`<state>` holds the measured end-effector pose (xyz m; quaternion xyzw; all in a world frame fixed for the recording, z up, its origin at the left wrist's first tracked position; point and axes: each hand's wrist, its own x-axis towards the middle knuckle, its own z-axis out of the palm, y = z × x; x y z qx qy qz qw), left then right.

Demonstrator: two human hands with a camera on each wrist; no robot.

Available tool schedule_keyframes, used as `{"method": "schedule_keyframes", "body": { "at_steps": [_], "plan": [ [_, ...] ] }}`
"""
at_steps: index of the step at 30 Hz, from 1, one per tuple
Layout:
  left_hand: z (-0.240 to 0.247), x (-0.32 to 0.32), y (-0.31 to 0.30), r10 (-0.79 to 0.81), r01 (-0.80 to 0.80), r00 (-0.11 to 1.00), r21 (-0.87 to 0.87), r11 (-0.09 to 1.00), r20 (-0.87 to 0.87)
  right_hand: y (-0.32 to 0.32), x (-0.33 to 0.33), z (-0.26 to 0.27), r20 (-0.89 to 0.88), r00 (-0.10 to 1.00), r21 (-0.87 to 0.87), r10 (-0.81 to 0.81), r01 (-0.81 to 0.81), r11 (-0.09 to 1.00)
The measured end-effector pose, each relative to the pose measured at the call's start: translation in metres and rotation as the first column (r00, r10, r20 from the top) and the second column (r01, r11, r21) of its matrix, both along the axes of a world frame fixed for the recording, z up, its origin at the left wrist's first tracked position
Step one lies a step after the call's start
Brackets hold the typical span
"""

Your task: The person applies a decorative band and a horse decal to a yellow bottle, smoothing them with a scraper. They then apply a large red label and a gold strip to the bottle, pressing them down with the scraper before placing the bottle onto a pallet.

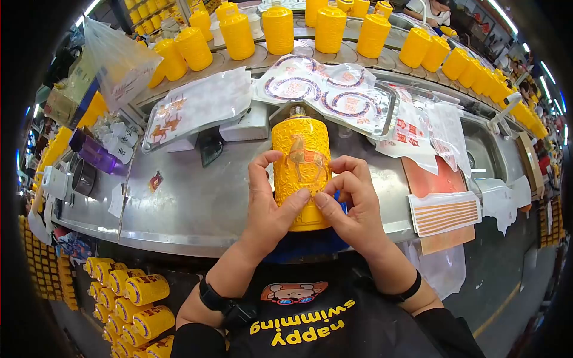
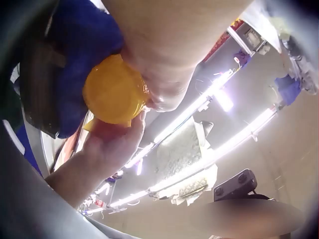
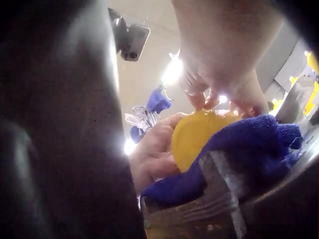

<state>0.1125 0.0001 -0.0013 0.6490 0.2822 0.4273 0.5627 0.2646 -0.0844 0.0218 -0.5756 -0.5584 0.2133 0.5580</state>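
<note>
In the head view a yellow embossed bottle (image 1: 305,134) leans over the table's front edge, its bare neck pointing away from me. An orange and gold horse decal (image 1: 307,162) lies on its front. My left hand (image 1: 268,200) holds the left side, thumb on the lower front. From the right, my right hand (image 1: 353,206) grips it with fingers bent at the side and thumb pressed below the horse, close to the left thumb. A blue cloth (image 3: 249,149) lies under the bottle. The left wrist view shows the bottle's round yellow base (image 2: 114,92) between both hands.
Decal sheets with horses (image 1: 203,101) and curved blue bands (image 1: 322,89) lie behind the bottle. An orange-striped sheet (image 1: 446,215) is at right, near a sink (image 1: 486,149). Yellow bottles (image 1: 280,30) line the conveyor; more are stacked (image 1: 128,298) at lower left.
</note>
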Motion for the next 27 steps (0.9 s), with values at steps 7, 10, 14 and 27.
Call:
{"method": "schedule_keyframes", "body": {
  "at_steps": [7,10,14,27],
  "plan": [
    [0.007,-0.007,0.012,-0.096,0.102,0.99,0.046,0.994,-0.106,0.003,0.012,-0.013,-0.251,0.966,-0.073,0.065,-0.086,0.994],
    [0.01,-0.005,0.01,-0.097,0.097,0.993,0.0,0.995,-0.067,0.004,0.009,-0.016,-0.218,0.974,-0.065,0.054,-0.07,0.995],
    [0.007,-0.002,0.007,-0.107,0.111,0.993,-0.088,0.99,0.049,0.003,0.013,-0.014,-0.258,0.962,-0.097,0.083,-0.112,0.989],
    [0.007,0.001,0.001,-0.145,0.164,0.979,-0.131,0.978,0.146,0.007,0.015,-0.014,-0.269,0.959,-0.12,0.084,-0.12,0.985]
  ]
}}
